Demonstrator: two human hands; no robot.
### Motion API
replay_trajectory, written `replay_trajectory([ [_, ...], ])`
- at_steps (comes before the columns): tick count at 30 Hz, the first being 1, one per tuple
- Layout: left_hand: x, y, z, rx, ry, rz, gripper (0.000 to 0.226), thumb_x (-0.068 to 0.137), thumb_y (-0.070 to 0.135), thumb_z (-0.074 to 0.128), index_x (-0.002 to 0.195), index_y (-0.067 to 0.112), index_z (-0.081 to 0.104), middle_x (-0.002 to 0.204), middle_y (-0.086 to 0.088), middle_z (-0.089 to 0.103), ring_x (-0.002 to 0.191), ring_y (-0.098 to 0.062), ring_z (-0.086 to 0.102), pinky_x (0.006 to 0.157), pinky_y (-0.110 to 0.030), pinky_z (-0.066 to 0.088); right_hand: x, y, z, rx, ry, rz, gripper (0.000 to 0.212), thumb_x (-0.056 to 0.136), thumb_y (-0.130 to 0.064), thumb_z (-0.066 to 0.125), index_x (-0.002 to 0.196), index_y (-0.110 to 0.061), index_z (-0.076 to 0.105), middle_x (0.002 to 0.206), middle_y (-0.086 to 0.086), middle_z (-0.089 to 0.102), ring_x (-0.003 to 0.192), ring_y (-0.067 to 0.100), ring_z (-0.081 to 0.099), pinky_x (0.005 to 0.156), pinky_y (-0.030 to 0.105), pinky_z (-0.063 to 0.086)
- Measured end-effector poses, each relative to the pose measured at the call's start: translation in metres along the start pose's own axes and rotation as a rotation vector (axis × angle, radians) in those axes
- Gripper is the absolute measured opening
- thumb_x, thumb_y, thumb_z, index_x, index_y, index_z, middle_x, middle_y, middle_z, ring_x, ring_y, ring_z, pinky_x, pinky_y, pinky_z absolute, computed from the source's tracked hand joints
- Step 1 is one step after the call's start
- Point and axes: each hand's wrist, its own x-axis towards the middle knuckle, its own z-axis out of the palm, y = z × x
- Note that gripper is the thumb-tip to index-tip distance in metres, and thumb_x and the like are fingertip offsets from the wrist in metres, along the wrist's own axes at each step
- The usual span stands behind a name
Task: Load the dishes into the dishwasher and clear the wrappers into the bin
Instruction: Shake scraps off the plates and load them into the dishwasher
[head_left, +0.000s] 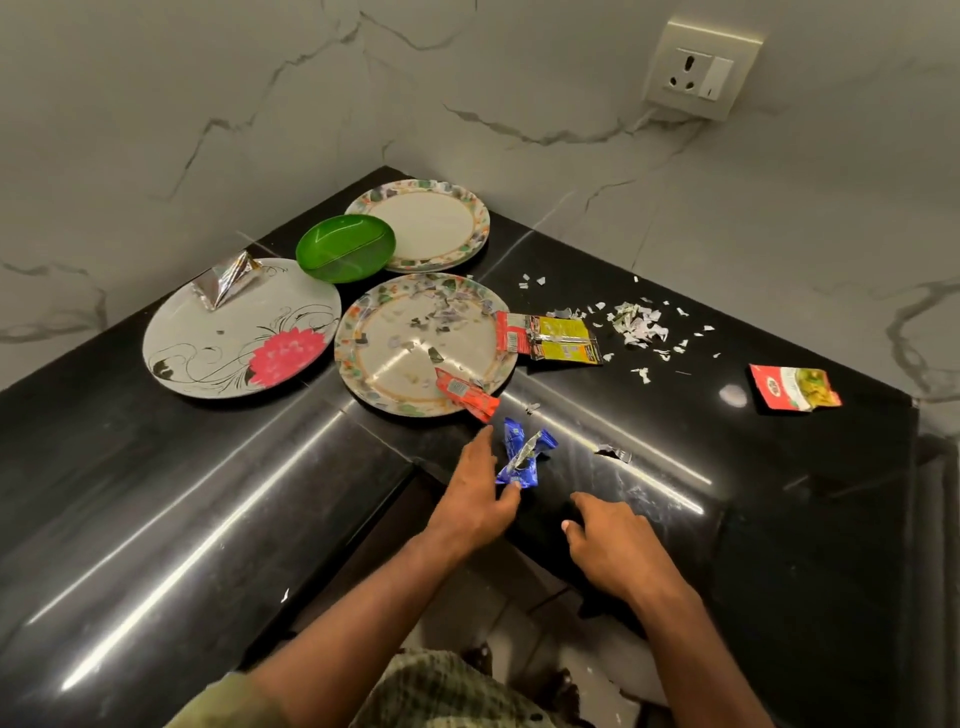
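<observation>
My left hand (475, 493) reaches over the black counter (156, 493) with straight fingers, its thumb touching the lower end of a crumpled blue wrapper (523, 454). My right hand (615, 543) rests at the counter's front edge, fingers loosely curled, holding nothing. A red wrapper (466, 395) lies across the rim of a patterned plate (389, 358) strewn with scraps. To the left, a pink-flower plate (239, 343) carries a silver foil wrapper (226, 280). Behind are a green dish (345, 249) and a stack of patterned plates (426, 223).
A red and yellow wrapper (553, 338) lies right of the patterned plate, next to several torn paper scraps (639, 322). A red and white sachet (795, 387) sits far right. Marble walls close the corner, with a wall socket (698, 67) at the upper right.
</observation>
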Motion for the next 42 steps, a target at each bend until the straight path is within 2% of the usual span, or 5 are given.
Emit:
replay_trajectory([
  [7, 0.017, 0.055, 0.053, -0.251, -0.344, 0.073, 0.064, 0.097, 0.000, 0.053, 0.158, 0.012, 0.037, 0.153, -0.004, 0.051, 0.135, -0.005, 0.053, 0.107, -0.015, 0.046, 0.000, 0.015, -0.010, 0.069, -0.043, -0.012, 0.027, 0.102, -0.031, 0.049, 0.125, -0.028, 0.063, 0.126, 0.011, 0.072, 0.113, 0.037, 0.067, 0.090, 0.041, 0.054],
  [19, 0.046, 0.027, -0.004, 0.084, 0.338, -0.250, 0.098, 0.093, 0.040, 0.067, 0.164, 0.033, 0.001, 0.174, -0.003, -0.009, 0.155, -0.035, 0.028, 0.125, -0.053, 0.030, 0.027, 0.035, -0.033, -0.003, -0.189, -0.137, 0.034, 0.103, -0.046, 0.052, 0.132, -0.036, 0.065, 0.137, -0.001, 0.068, 0.126, 0.028, 0.063, 0.103, 0.037, 0.050],
  [25, 0.070, 0.034, -0.006, 0.151, 0.155, -0.270, 0.079, 0.081, 0.055, 0.069, 0.146, 0.035, 0.029, 0.142, -0.006, 0.056, 0.113, -0.026, 0.069, 0.105, -0.050, 0.053, 0.040, 0.038, -0.044, -0.006, -0.221, -0.158, 0.030, 0.103, -0.045, 0.053, 0.125, -0.037, 0.070, 0.132, -0.005, 0.070, 0.122, 0.023, 0.065, 0.102, 0.036, 0.051],
  [35, 0.099, 0.058, 0.005, 0.077, 0.003, 0.095, 0.045, 0.097, 0.032, 0.070, 0.140, 0.024, 0.061, 0.120, 0.004, 0.070, 0.094, -0.007, 0.067, 0.089, -0.027, 0.055, 0.071, 0.026, -0.055, 0.047, -0.181, -0.087, 0.029, 0.102, -0.050, 0.053, 0.100, -0.024, 0.066, 0.100, -0.005, 0.073, 0.093, 0.017, 0.068, 0.082, 0.037, 0.054],
  [42, 0.119, -0.022, -0.077, 0.421, 0.361, -0.284, 0.097, 0.098, 0.058, 0.058, 0.165, 0.015, 0.002, 0.172, -0.020, -0.013, 0.159, -0.040, -0.004, 0.126, -0.058, 0.007, 0.083, -0.015, -0.058, 0.031, -0.065, -0.097, 0.028, 0.105, -0.045, 0.050, 0.120, -0.028, 0.065, 0.114, -0.003, 0.070, 0.105, 0.020, 0.066, 0.090, 0.039, 0.054],
])
